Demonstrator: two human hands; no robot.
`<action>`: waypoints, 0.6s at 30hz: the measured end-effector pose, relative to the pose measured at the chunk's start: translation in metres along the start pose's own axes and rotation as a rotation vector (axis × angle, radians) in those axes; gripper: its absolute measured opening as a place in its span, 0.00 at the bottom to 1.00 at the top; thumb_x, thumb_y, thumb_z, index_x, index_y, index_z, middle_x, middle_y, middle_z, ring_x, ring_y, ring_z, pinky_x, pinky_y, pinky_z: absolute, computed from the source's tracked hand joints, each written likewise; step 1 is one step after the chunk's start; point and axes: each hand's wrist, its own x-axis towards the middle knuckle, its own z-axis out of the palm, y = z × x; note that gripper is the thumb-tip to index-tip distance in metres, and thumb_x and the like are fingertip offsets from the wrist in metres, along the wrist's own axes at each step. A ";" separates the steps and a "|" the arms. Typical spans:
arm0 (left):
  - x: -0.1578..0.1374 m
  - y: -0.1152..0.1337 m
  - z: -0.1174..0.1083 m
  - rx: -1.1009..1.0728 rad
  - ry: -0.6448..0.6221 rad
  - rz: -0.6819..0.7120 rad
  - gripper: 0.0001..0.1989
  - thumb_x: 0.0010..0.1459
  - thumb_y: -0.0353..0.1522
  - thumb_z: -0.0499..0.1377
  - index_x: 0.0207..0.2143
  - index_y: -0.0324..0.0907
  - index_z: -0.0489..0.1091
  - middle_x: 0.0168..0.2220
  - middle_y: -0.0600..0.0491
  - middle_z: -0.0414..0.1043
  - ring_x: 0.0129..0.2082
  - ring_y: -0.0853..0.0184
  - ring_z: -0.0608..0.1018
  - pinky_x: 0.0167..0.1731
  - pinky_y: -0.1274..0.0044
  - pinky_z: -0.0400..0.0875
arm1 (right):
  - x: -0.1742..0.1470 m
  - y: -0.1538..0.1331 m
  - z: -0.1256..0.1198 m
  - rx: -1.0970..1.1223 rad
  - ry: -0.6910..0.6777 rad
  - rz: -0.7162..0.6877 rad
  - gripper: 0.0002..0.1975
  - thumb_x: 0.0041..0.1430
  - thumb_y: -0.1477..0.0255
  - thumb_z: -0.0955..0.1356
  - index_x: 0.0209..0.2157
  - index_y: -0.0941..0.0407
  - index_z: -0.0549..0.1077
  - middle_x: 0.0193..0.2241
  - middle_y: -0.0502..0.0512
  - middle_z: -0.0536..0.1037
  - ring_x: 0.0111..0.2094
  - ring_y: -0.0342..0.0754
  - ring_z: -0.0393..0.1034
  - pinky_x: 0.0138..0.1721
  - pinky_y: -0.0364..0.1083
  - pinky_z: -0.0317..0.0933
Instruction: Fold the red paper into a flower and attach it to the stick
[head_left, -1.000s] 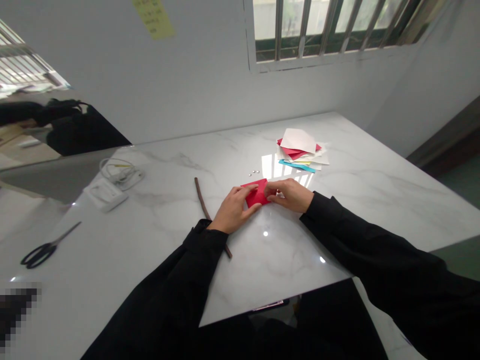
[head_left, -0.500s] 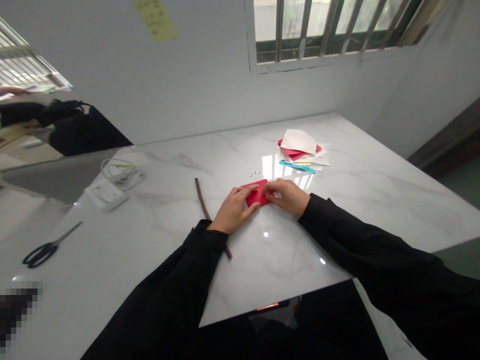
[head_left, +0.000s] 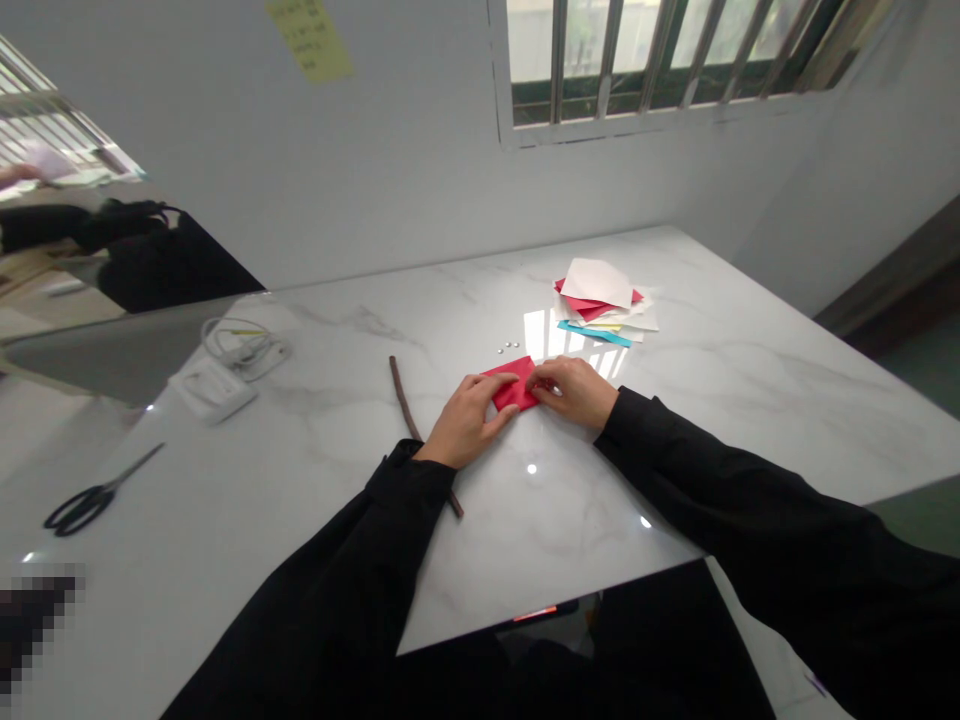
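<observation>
A folded piece of red paper [head_left: 517, 391] lies on the white marbled table between my hands. My left hand [head_left: 474, 412] rests at its left side, thumb and index finger spread over the paper and touching it. At the right edge, my right hand [head_left: 574, 388] has its thumb and fingers pinched together on the paper. A brown stick [head_left: 405, 405] lies to the left, with my left forearm crossing above part of it. Several tiny shiny beads [head_left: 508, 347] sit just beyond the paper.
A pile of paper sheets [head_left: 596, 285], white, red and blue, lies farther back. Black-handled scissors [head_left: 94, 500] and a white power strip with cable [head_left: 214, 390] are at left. A dark glossy panel [head_left: 637, 640] is at the near edge. Someone's hand [head_left: 19, 175] shows far left.
My right hand's fingers have drawn closer together at the red paper's edge. The paper has shifted very slightly. My left hand keeps its place.
</observation>
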 end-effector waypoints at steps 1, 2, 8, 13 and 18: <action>0.000 0.000 0.000 0.000 0.001 0.003 0.20 0.70 0.41 0.61 0.60 0.47 0.71 0.56 0.47 0.77 0.56 0.54 0.74 0.59 0.58 0.72 | 0.000 -0.001 0.000 -0.004 -0.001 0.000 0.07 0.64 0.77 0.68 0.39 0.56 0.81 0.31 0.53 0.78 0.35 0.47 0.68 0.41 0.45 0.57; 0.000 -0.001 0.000 0.000 0.001 0.011 0.19 0.70 0.41 0.61 0.59 0.47 0.71 0.55 0.47 0.77 0.55 0.54 0.74 0.59 0.59 0.72 | 0.000 -0.002 -0.001 -0.008 -0.001 0.001 0.07 0.64 0.77 0.68 0.39 0.56 0.81 0.31 0.52 0.78 0.35 0.46 0.68 0.41 0.45 0.57; 0.000 -0.001 0.000 -0.003 -0.005 0.035 0.16 0.69 0.40 0.61 0.56 0.46 0.72 0.55 0.48 0.78 0.55 0.55 0.74 0.59 0.59 0.72 | -0.001 -0.005 -0.001 0.014 0.034 0.026 0.07 0.63 0.78 0.69 0.38 0.56 0.81 0.30 0.52 0.77 0.33 0.45 0.68 0.39 0.44 0.58; -0.001 0.001 -0.006 -0.019 -0.039 0.011 0.27 0.61 0.35 0.67 0.62 0.46 0.68 0.58 0.46 0.74 0.60 0.52 0.73 0.62 0.57 0.70 | -0.003 -0.002 0.002 0.168 0.074 0.065 0.08 0.62 0.78 0.69 0.40 0.56 0.80 0.29 0.50 0.78 0.30 0.44 0.70 0.37 0.44 0.60; -0.003 0.000 -0.014 -0.072 -0.121 -0.002 0.33 0.56 0.25 0.60 0.65 0.46 0.66 0.61 0.45 0.71 0.61 0.54 0.72 0.62 0.59 0.71 | -0.003 0.007 0.003 0.314 0.053 0.084 0.09 0.63 0.75 0.69 0.44 0.56 0.78 0.30 0.50 0.80 0.31 0.45 0.73 0.38 0.45 0.64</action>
